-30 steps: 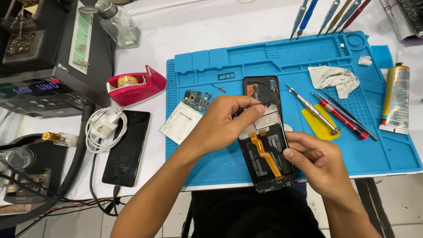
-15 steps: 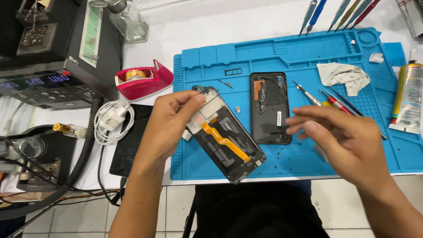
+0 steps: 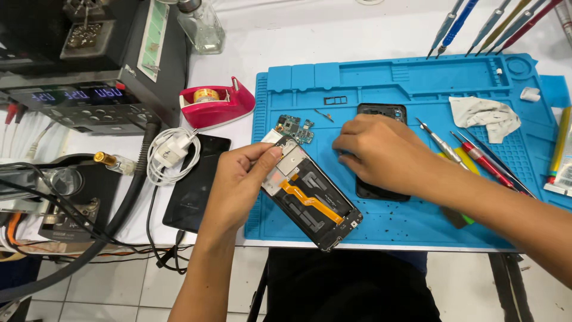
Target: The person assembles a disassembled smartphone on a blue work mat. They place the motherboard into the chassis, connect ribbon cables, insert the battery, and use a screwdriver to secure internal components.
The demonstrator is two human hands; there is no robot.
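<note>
Seen from my head camera over a white tabletop [image 3: 333,30], my left hand [image 3: 238,182] is closed around the upper end of an opened smartphone chassis [image 3: 313,203], thumb and fingers pinching its edges, and holds it tilted above the near-left part of a blue silicone repair mat [image 3: 411,89]; the chassis faces up, showing a silver shield plate and an orange flex cable [image 3: 311,200] running along its middle. My right hand [image 3: 381,152] lies palm down on a black phone back cover [image 3: 381,113] resting flat on the mat, fingers curled loosely over its left edge; I cannot tell whether they grip it. A small green circuit board [image 3: 294,127] lies on the mat just behind the chassis, with a thin SIM tray frame [image 3: 335,100] beyond it. To the right of my right hand lie a silver-tipped screwdriver [image 3: 438,142] and a red-handled one [image 3: 484,161], and farther back a crumpled white cloth [image 3: 484,114]. Left of the mat stand a pink tape dispenser [image 3: 215,102], a coiled white charger and cable [image 3: 173,152] and a dark phone [image 3: 196,182] lying flat on the tabletop. A black bench station [image 3: 89,71] with a lit digital display fills the far left corner.
</note>
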